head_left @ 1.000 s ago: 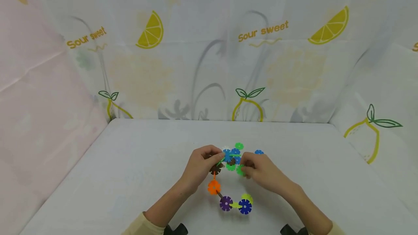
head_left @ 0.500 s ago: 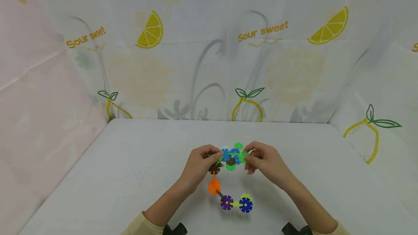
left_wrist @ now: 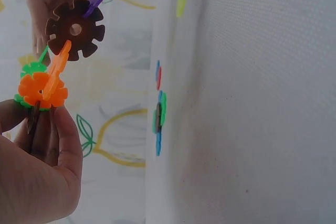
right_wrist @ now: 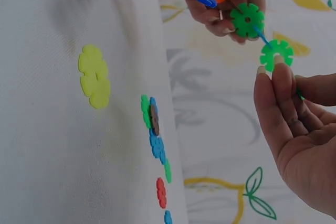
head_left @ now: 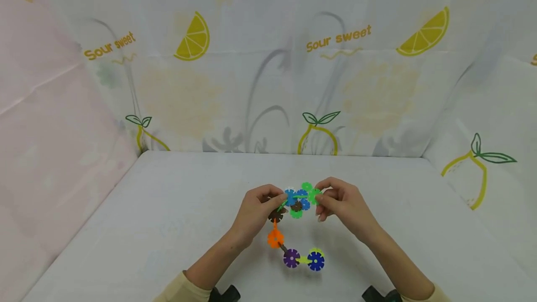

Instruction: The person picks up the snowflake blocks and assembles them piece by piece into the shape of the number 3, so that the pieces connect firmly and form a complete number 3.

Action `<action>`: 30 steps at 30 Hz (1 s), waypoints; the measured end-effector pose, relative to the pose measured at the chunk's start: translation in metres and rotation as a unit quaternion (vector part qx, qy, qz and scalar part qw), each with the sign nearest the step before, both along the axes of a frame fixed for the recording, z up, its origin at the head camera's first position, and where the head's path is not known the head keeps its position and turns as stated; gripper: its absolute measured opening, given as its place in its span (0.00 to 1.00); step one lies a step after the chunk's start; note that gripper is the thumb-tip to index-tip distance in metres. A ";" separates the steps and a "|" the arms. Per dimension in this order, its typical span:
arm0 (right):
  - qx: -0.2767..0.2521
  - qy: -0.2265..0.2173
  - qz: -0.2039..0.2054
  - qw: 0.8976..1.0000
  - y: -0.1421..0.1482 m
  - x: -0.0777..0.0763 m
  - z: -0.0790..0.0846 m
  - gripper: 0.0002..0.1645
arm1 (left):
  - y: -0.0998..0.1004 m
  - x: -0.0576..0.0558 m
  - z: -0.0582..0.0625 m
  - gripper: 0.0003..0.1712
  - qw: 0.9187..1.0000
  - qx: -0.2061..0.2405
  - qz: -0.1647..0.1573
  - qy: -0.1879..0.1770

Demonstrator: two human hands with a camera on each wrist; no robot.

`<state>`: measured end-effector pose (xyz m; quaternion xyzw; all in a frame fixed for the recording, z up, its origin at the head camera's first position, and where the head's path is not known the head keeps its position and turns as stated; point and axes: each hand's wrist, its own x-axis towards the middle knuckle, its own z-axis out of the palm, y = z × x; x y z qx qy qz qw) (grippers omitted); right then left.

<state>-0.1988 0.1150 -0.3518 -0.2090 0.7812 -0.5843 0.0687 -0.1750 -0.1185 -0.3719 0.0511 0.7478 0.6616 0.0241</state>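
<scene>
A chain of slotted, flower-shaped plastic discs hangs from my left hand (head_left: 256, 213), which pinches it near its upper end. Along it are a blue disc (head_left: 290, 197), a brown disc (left_wrist: 76, 30), an orange disc (head_left: 275, 238), a purple disc (head_left: 291, 258) and a dark blue disc (head_left: 316, 261). Between thumb and fingers, my right hand (head_left: 341, 202) pinches a green disc (right_wrist: 276, 51). In the right wrist view, the blue disc, seen edge-on, runs from another green disc (right_wrist: 247, 19) to the rim of this pinched one.
Behind the hands, loose discs lie on the white table (head_left: 168, 227): green (head_left: 307, 186), brown (head_left: 296, 206), blue (head_left: 305, 205) and red (right_wrist: 161, 192). Yellow discs (right_wrist: 95, 77) lie nearer the person. A fruit-print cloth (head_left: 251, 83) hangs beyond the table.
My right hand has risen, bringing the green disc up beside the blue disc, then shifted slightly right. A loose blue disc at the right is now hidden behind it. My left hand has barely moved.
</scene>
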 end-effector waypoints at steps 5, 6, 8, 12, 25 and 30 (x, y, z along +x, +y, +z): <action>-0.009 0.012 0.015 1.000 -0.002 0.003 0.002 0.13 | 0.001 0.000 0.001 0.11 1.000 0.003 -0.003 0.004; -0.009 0.013 0.015 1.000 -0.003 0.003 0.002 0.13 | 0.001 0.001 0.001 0.11 1.000 0.004 -0.003 0.004; -0.008 0.017 0.013 1.000 -0.003 0.004 0.002 0.12 | 0.001 0.001 0.001 0.11 1.000 0.006 -0.004 0.005; -0.006 0.026 0.005 1.000 -0.004 0.004 0.002 0.09 | 0.003 0.004 0.002 0.11 1.000 -0.001 0.000 0.014; -0.013 0.042 -0.020 0.999 -0.009 0.007 -0.001 0.06 | 0.004 0.008 0.008 0.09 0.999 -0.024 0.018 0.046; -0.018 0.051 -0.015 0.998 -0.009 0.007 -0.003 0.05 | 0.005 0.009 0.008 0.09 0.998 -0.031 0.021 0.048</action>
